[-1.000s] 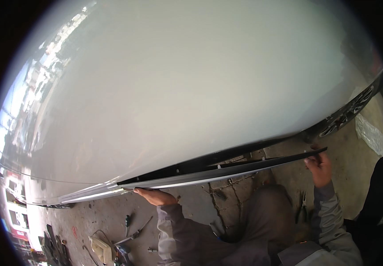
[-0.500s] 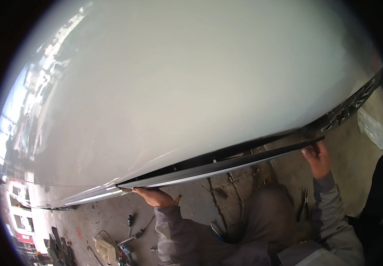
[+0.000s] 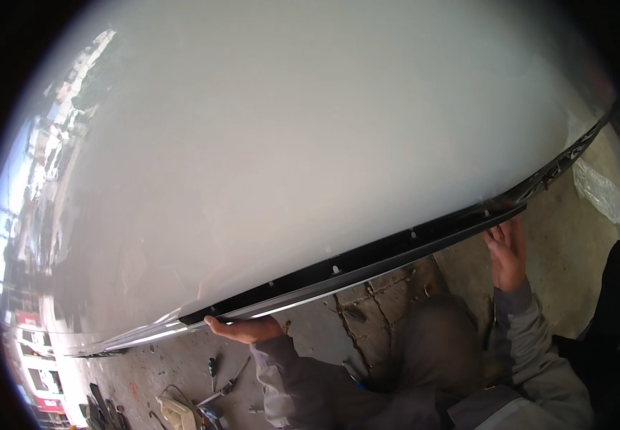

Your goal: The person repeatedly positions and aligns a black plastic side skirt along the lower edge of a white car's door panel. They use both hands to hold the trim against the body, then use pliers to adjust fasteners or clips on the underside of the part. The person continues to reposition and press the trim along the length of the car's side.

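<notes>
The dark trim strip (image 3: 396, 259) is being viewed closely from a head-worn fisheye camera above it, which is being aimed down toward the floor (image 3: 554, 258) beneath.

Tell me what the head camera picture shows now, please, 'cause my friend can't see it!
A person's left hand and right hand touch opposite ends of a long dark strip along the lower edge of a pale car. Tools lie on the floor at lower left, and clear plastic at right.
</notes>
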Demonstrator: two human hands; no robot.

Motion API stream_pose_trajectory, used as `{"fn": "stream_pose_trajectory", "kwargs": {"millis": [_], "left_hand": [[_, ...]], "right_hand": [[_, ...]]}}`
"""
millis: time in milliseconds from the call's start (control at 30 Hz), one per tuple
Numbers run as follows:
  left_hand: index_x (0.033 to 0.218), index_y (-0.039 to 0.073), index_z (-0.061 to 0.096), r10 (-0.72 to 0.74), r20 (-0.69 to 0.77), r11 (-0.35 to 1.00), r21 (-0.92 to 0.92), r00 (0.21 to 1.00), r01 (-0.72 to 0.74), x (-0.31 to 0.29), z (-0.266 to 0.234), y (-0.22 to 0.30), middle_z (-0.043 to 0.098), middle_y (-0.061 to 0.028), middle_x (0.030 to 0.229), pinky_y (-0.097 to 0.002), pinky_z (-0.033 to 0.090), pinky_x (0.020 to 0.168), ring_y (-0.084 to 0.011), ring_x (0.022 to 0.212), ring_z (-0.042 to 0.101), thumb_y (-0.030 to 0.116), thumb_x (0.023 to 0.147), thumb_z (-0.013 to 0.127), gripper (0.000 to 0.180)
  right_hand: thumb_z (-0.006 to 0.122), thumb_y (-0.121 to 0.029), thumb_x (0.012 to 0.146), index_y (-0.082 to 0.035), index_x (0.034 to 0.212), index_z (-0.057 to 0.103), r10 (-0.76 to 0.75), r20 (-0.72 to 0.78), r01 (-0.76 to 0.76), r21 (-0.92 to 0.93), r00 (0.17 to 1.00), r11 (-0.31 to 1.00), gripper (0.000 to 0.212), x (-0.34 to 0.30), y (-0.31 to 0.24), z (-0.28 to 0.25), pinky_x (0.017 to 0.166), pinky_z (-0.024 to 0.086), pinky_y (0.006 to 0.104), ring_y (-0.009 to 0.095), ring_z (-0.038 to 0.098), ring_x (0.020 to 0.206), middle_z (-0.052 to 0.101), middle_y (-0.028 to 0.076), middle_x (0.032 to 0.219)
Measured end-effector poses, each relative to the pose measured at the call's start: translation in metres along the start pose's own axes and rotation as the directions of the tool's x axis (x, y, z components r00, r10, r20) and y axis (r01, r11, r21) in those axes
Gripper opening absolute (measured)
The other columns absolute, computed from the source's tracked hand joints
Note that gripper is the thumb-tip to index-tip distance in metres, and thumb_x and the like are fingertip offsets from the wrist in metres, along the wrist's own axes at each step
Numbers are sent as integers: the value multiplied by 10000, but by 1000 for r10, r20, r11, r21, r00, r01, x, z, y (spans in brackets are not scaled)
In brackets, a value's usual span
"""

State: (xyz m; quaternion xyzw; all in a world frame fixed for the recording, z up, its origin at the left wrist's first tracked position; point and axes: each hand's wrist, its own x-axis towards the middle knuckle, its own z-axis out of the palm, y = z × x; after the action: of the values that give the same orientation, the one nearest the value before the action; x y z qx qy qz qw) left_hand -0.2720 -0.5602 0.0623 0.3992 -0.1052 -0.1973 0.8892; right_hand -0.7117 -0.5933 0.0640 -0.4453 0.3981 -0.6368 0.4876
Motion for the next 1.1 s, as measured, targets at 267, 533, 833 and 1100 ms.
{"fn": "stream_pose_trajectory", "kwargs": {"millis": [267, 533, 833, 1100], "left_hand": [[1422, 60, 490, 61, -16, 998, 15, 998, -61, 3, -1, -6, 529, -136, 1386, -435, 478, 1041, -288, 1251, 531, 508, 1008, 493, 610], [1417, 75, 514, 153, -56, 984, 103, 987, -146, 2, 2, -5, 540, -121, 1388, -444, 463, 1056, -283, 1263, 535, 560, 1023, 407, 633], [1466, 49, 467, 205, -43, 969, 148, 978, -196, 6, 1, -5, 507, -160, 1453, -456, 471, 1093, -306, 1299, 529, 535, 1069, 309, 647], [1485, 32, 404, 346, -2, 886, 330, 938, -325, 7, -4, -16, 493, -190, 1456, -484, 522, 1047, -346, 1264, 564, 435, 1066, 387, 582]], "right_hand": [[486, 7, 792, -32, 1614, 156, -42, 37, 40, 68, 998, 997, 886, 1, 7, -6, 1204, 278, 469, 296, 355, 1482, 371, 149, 1582], [497, -4, 802, -37, 1616, 160, -43, 50, 41, 25, 998, 999, 881, 0, 8, -9, 1216, 259, 472, 299, 331, 1497, 366, 144, 1591], [535, -12, 795, -51, 1620, 168, 31, 40, -31, 3, 999, 999, 904, 1, 11, -21, 1207, 274, 481, 312, 327, 1497, 360, 139, 1591], [551, 4, 768, -80, 1620, 166, 55, 58, -55, -8, 997, 998, 939, 5, -10, -4, 1200, 286, 471, 318, 354, 1477, 376, 138, 1574]]}}
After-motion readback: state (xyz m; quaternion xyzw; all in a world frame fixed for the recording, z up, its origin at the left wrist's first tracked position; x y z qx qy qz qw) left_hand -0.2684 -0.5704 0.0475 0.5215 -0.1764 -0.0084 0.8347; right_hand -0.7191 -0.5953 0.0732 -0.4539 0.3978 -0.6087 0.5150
